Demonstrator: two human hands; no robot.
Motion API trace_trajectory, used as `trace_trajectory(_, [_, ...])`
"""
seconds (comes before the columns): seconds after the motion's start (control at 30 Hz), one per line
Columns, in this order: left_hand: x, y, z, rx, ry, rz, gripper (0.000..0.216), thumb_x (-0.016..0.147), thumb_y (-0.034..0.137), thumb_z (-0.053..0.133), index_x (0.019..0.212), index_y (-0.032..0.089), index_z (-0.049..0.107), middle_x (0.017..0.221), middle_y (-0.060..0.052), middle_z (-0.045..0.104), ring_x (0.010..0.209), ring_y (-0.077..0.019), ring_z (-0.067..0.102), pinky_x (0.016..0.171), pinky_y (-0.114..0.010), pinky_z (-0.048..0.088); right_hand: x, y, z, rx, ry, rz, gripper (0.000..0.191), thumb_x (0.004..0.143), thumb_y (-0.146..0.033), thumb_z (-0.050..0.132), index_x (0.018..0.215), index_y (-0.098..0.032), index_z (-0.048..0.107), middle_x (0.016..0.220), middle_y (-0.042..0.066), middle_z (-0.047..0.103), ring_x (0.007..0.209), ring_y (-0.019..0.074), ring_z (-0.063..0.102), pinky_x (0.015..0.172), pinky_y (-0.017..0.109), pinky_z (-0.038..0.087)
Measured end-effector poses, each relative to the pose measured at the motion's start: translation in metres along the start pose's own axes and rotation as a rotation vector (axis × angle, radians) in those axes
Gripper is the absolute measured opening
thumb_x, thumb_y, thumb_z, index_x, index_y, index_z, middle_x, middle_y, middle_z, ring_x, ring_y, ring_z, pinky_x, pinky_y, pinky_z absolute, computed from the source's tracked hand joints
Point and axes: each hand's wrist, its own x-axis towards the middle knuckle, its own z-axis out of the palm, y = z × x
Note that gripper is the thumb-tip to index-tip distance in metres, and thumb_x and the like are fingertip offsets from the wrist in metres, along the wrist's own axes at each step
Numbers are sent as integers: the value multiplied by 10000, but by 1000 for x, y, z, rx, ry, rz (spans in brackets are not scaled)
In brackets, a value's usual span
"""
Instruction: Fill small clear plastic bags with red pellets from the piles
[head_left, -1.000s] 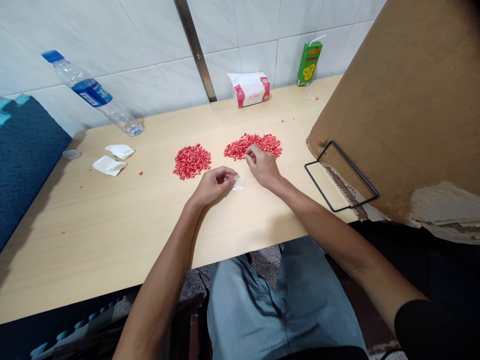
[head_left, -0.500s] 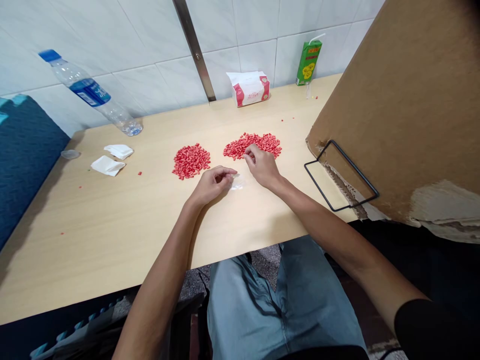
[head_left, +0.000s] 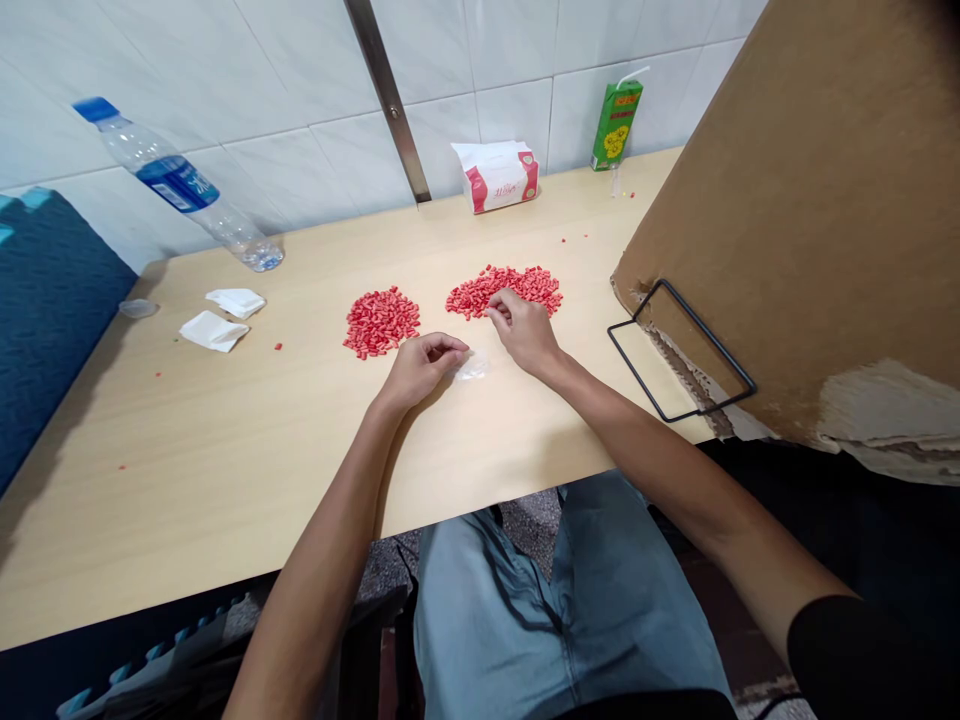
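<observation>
My left hand [head_left: 427,366] rests at the table's middle, thumb and fingers pressed together. Right beside its fingertips lies a small clear plastic bag [head_left: 472,367]; what is in the pinch, if anything, is too small to make out. At the front edge of the wider heap of small red pellets [head_left: 540,285], my right hand [head_left: 523,325] is closed, with thumb and forefinger together. Whatever those fingers hold is hidden. To the left of my left hand sits a second, rounder heap of red pellets [head_left: 381,322].
Along the tiled wall stand a tissue pack [head_left: 501,182] and a green drink carton [head_left: 616,127]; a plastic bottle [head_left: 184,190] leans there too. Folded tissues [head_left: 214,331] lie left. A large cardboard box [head_left: 810,220] and black wire frame [head_left: 682,350] border the right side.
The left fingertips have shifted slightly left, showing more of the clear bag. My right hand stays at the wider pellet heap.
</observation>
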Motion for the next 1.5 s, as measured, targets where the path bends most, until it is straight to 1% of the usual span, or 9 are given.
trace_trajectory(0.47, [0,-2,2,-133,48,6,211,683,272,677,853,157,727,806,-67,734,742,-189,671,705,-305,521,0,4,3,-16,-1,-42,143,909,-205,490,954,-201,626,823,26,688,732,168,630,686,262,429])
trace_trajectory(0.7, [1,-5,2,-184,68,23,210,695,251,675,880,155,699,772,-53,723,728,-177,678,721,-308,518,0,5,3,5,1,-35,137,909,-221,495,943,-203,627,801,29,684,738,177,645,705,278,456])
trace_trajectory(0.77, [1,-5,3,-222,91,31,236,700,256,678,915,159,674,752,-42,716,739,-180,682,733,-314,520,0,4,4,97,-2,-8,139,913,-242,498,956,-203,624,817,31,688,766,178,664,731,291,483])
trace_trajectory(0.87, [1,-3,5,-258,169,54,287,722,268,670,989,181,613,739,-18,702,752,-170,682,748,-313,519,-1,-2,7,386,-32,78,141,914,-273,501,979,-212,611,866,21,692,803,159,691,748,294,529])
trace_trajectory(1.03, [-1,-2,9,-174,302,135,269,755,261,653,1004,202,568,780,-11,688,767,-152,676,738,-287,512,-2,-13,13,835,-101,236,89,834,-246,618,898,-190,592,828,7,686,766,135,705,729,286,574])
trace_trajectory(1.13, [-2,-2,11,-96,416,167,248,775,268,646,999,203,564,815,-18,689,828,-162,685,786,-300,518,-3,-16,13,1006,-150,276,167,775,-251,707,842,-180,572,749,-5,688,742,137,711,719,283,579])
trace_trajectory(1.2, [-3,-1,12,-31,497,188,252,786,274,640,1016,206,562,833,-15,687,851,-162,687,814,-306,520,-4,-18,11,1123,-207,306,232,734,-258,756,821,-177,557,766,-3,705,756,136,718,723,270,583])
trace_trajectory(1.33, [-7,2,16,49,620,315,259,783,246,649,1026,201,575,891,-13,688,843,-154,689,813,-305,522,-6,-24,3,1296,-353,393,285,715,-251,785,832,-172,537,847,12,733,802,126,725,756,244,587])
trace_trajectory(1.5, [-10,8,20,118,632,415,203,795,223,639,995,195,614,897,-5,696,807,-143,691,781,-290,527,-7,-30,-3,1377,-506,468,212,791,-233,733,859,-163,545,795,17,738,711,99,717,717,205,588])
